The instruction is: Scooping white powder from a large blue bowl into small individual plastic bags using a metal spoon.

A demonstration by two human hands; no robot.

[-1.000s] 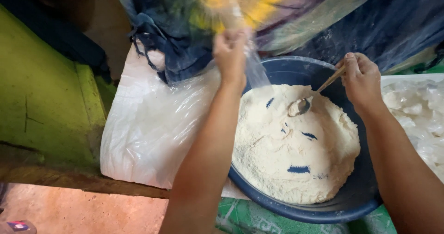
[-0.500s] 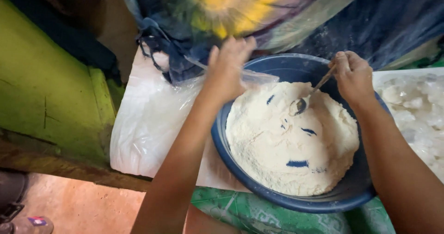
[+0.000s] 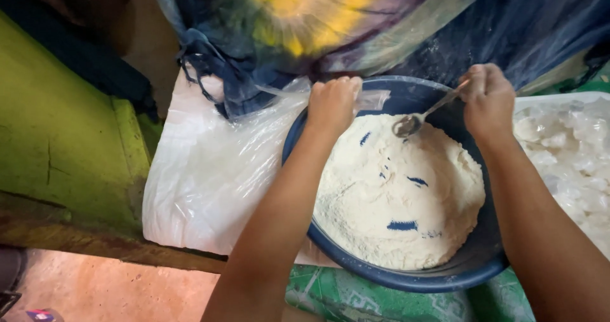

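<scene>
A metal spoon (image 3: pixel 424 115) is held in the right hand (image 3: pixel 488 99), whose fingers are closed round the upper end of the handle. From that grip the spoon's long axis runs down and toward the left hand, so the spoon's bowl lies just above, or lightly on, the far edge of the pale flour heap (image 3: pixel 397 191). The flour is piled in a round dark blue basin (image 3: pixel 406 282), directly below and nearer the body than both grips; blue patches of the basin floor show through it.

The left hand (image 3: pixel 333 102) is closed on a small clear plastic bag (image 3: pixel 372 99) at the basin's far rim, a short way from the spoon's bowl. Of the two hands, the right is the one joined to the spoon; the left is near it but apart.

Outward of the left grip a large white plastic sack (image 3: pixel 203 182) is spread on a wooden ledge. Outward of the right grip, white lumps under clear plastic (image 3: pixel 572 144) are seen. Beyond both hands a tie-dyed cloth (image 3: pixel 330 23) hangs, and nothing stands between the spoon and the flour
</scene>
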